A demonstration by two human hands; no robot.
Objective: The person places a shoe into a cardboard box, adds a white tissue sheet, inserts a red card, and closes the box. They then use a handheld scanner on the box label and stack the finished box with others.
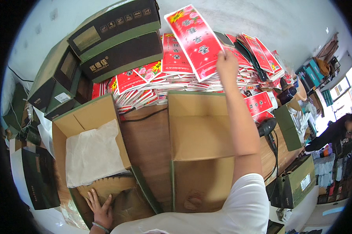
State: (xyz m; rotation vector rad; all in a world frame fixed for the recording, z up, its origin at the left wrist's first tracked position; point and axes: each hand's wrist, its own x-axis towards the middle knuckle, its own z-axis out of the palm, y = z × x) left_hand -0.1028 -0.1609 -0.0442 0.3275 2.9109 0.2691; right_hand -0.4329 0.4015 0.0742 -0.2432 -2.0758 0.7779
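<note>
My right hand [227,66] is raised over the back of the table, its fingers pinching the lower right edge of a flat red packet [193,41] printed with flowers and white characters. Beneath it lies a wide heap of similar red packets [178,54]. My left hand [100,208] rests with spread fingers on the brown inner side of the lid of an open cardboard box [82,111]. White tissue-like sheeting [94,152] lies inside that box. To its right, a second open cardboard box [201,134] shows a bare brown inside, partly covered by my right arm.
Dark green shoe-type boxes [121,50] are stacked at the back left. A black hair-dryer-like tool [266,128] with a cord lies right of my forearm. Another green box [289,128] holds white material. A person in dark clothes [334,134] is at far right.
</note>
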